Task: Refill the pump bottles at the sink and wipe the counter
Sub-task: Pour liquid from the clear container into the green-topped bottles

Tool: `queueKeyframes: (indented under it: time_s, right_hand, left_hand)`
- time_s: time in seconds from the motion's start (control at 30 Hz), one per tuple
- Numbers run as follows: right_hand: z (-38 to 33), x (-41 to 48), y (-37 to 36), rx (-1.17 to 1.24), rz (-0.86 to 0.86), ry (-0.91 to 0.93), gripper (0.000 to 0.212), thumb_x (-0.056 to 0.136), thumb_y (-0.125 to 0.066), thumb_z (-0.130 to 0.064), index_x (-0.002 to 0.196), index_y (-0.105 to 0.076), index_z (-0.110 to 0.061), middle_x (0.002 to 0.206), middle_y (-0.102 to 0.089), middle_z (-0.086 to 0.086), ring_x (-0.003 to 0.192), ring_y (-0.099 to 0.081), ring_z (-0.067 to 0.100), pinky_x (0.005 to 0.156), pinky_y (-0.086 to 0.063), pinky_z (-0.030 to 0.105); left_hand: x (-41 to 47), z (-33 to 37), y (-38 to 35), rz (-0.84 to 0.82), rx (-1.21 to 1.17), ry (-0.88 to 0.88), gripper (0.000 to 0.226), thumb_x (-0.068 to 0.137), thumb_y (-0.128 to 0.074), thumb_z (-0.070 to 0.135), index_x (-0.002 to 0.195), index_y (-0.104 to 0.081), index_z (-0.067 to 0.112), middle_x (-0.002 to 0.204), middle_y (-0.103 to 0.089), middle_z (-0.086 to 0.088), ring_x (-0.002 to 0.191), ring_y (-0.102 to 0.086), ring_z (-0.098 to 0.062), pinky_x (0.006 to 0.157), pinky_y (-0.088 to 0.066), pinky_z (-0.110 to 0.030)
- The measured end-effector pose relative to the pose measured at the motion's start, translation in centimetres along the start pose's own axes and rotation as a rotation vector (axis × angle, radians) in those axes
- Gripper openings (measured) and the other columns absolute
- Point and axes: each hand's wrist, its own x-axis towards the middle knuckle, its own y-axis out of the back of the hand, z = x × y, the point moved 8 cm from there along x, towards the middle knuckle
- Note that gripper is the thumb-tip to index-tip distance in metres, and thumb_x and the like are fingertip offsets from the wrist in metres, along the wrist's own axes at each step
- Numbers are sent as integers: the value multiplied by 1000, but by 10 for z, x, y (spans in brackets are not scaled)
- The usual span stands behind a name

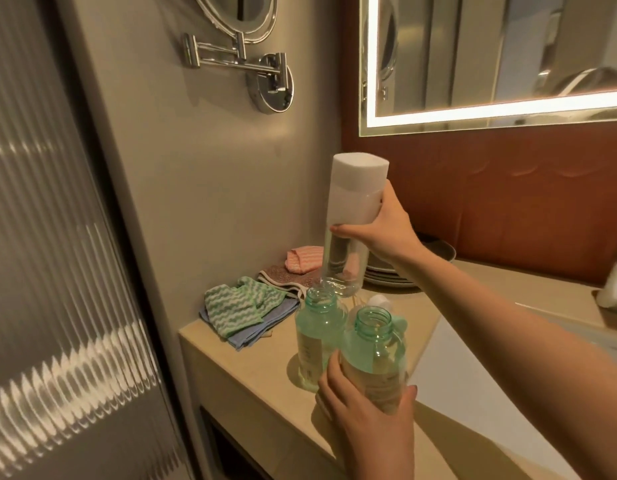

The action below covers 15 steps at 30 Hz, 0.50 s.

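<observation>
Left hand (pixel 366 410) grips near green bottle (pixel 373 355), left of sink (pixel 466 375). My right hand (pixel 386 230) holds refill bottle (pixel 355 188) upended above far green bottle (pixel 317 337), further left of sink. Risk: mouths look misaligned, so liquid could spill on counter (pixel 251 372).

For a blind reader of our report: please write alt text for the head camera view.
The right hand holds a clear bottle upturned, mouth down by the open neck of the far green bottle, while the left hand grips the near green bottle on the counter. Folded cloths lie behind.
</observation>
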Motion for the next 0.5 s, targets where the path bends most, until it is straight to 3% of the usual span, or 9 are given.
queueKeyframes:
  time_s: [0.17,0.27,0.33,0.43,0.5]
  right_hand:
    - [-36,-18,45,-56,46,50,74,64,-85,-19,123,-39,-20,108,-54,-2,97,-55,9,66,-47,14]
    - [-49,-37,73,-109,92,49,74,64,-85,-20,122,-39,-21,105,-53,-5,94,-54,7,66,-46,14]
    - [-57,-52,91,-142,114,47,75,64,-85,-21,122,-39,-21,106,-53,-4,95,-54,8,69,-47,15]
    - [-64,-80,112,-188,123,18,74,64,-85,-21,122,-39,-22,107,-53,-4,95,-54,10,70,-48,17]
    - [-65,-98,120,-202,111,-5,74,64,-84,-20,122,-39,-22,104,-53,-6,95,-55,9,68,-47,16]
  left_hand:
    - [-3,17,5,50,103,-145,115,29,-93,36,129,-45,8,120,-44,-12,107,-33,-24,97,-36,-58]
    - [-4,19,12,46,-17,-135,110,41,-91,40,135,-39,16,127,-30,6,115,-27,-19,103,-33,-57]
    - [-8,20,15,-8,-119,-137,104,50,-84,52,137,-32,26,127,-24,16,121,-23,-16,105,-32,-53]
    - [-17,35,23,-21,-176,-251,89,58,-70,62,133,-29,36,129,-24,13,122,-22,-9,103,-33,-44]
    - [-26,53,25,-74,-205,-316,85,60,-67,60,132,-27,42,129,-24,14,121,-24,0,101,-30,-28]
